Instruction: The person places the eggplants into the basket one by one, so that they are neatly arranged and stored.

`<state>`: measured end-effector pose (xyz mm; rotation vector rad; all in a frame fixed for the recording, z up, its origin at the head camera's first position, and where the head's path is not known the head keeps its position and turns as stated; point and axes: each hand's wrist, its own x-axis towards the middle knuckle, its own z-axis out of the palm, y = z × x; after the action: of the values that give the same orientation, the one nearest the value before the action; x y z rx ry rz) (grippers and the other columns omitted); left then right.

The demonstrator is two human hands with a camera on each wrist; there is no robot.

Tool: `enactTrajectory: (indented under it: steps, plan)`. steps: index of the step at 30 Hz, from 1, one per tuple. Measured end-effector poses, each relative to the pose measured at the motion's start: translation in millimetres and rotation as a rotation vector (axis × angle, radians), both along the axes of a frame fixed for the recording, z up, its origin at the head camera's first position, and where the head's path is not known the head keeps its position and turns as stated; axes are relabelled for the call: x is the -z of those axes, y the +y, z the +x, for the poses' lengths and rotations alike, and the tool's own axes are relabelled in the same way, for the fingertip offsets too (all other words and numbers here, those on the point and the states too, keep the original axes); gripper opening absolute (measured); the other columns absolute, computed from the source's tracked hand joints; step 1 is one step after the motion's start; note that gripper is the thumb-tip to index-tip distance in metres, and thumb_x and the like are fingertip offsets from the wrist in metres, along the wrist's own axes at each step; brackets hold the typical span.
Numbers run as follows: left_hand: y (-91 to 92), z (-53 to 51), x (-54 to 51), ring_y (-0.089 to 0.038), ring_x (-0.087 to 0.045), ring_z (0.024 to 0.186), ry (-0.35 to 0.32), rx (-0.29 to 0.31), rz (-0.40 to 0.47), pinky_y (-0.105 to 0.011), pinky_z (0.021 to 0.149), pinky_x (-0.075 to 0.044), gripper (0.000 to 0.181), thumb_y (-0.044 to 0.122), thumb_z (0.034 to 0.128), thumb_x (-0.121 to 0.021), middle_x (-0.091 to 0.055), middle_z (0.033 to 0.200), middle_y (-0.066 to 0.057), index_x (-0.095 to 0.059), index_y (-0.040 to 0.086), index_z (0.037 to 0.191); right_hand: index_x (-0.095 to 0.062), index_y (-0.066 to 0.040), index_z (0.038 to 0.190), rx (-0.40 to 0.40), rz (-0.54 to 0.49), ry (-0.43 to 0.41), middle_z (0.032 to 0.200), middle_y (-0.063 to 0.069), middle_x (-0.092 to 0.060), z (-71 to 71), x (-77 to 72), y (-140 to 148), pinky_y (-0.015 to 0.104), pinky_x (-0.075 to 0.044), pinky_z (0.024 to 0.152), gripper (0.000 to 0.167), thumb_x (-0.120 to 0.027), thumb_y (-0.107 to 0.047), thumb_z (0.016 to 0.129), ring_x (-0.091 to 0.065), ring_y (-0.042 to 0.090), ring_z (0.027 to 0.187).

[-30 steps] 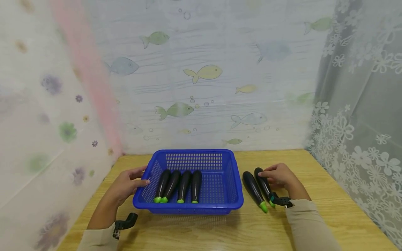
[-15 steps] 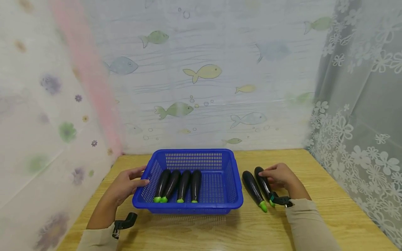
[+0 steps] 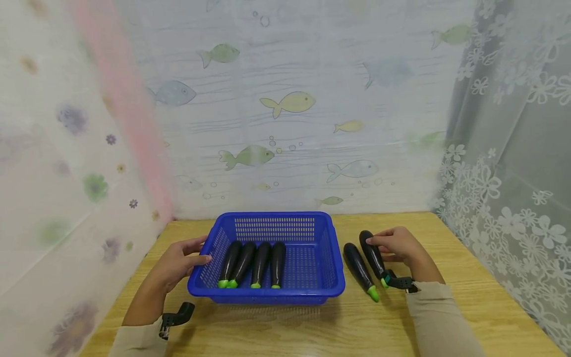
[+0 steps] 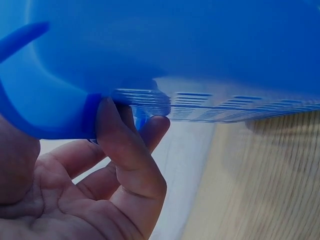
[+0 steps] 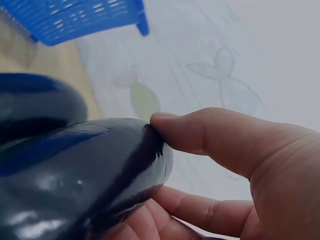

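Observation:
My left hand (image 3: pixel 180 263) grips the left rim of a blue plastic basket (image 3: pixel 270 299), thumb over the edge and fingers at the outer side; the left wrist view shows the fingers (image 4: pixel 132 150) bent against the rim. Inside the basket several dark eggplants (image 3: pixel 260 263) lie side by side with green ends toward me. To the right of the basket, my right hand (image 3: pixel 399 248) pinches one eggplant (image 3: pixel 372 253) near its rounded far end. In the right wrist view, thumb and fingers hold that eggplant (image 5: pixel 80 175). Just left of it lies another eggplant (image 3: pixel 358 267).
A wooden table (image 3: pixel 267 332) carries everything. Behind it hangs a fish-patterned sheet (image 3: pixel 290 148), with a flowered sheet on the left. A lace curtain (image 3: pixel 504 208) borders the right side. The basket's right half shows its bare mesh floor.
My right hand and the eggplant it holds have shifted slightly up and left, with the eggplant's far end raised. The left hand and basket have stayed in place.

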<state>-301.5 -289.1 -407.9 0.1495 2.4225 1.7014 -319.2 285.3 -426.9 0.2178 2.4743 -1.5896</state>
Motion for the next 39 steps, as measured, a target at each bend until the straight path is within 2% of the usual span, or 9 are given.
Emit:
enactTrajectory:
  steps: [10,29,39]
  plan:
    - [1.1,1.2,-1.9,-0.037,-0.070,0.116,-0.002,-0.003,-0.023,-0.048,0.091,-0.062,0.078,0.016,0.0962,-0.074,-0.049,0.149,-0.033,-0.033,0.002,0.161,-0.049,0.007,0.147,-0.007,-0.045,0.016,0.154,0.028,-0.042,-2.1,-18.9,-7,0.041,-0.064,0.090,0.075,-0.075,-0.040,0.095,-0.052,0.045,0.134]
    - [0.9,1.2,-3.0,-0.035,-0.070,0.116,-0.005,0.001,-0.017,-0.048,0.091,-0.062,0.079,0.017,0.0956,-0.075,-0.050,0.148,-0.033,-0.033,0.003,0.161,-0.054,0.004,0.144,-0.012,-0.111,0.064,0.149,0.022,-0.048,-13.6,-64.8,-46,0.041,-0.063,0.092,0.069,-0.077,-0.036,0.093,-0.053,0.040,0.133]
    - [-0.3,0.4,-1.5,-0.033,-0.071,0.113,-0.001,0.006,-0.008,-0.047,0.090,-0.062,0.080,0.018,0.0950,-0.076,-0.052,0.146,-0.032,-0.033,0.002,0.161,-0.060,0.004,0.138,-0.022,-0.140,0.081,0.143,0.021,-0.052,-19.0,-78.0,-81,0.042,-0.064,0.090,0.062,-0.080,-0.031,0.091,-0.059,0.037,0.125]
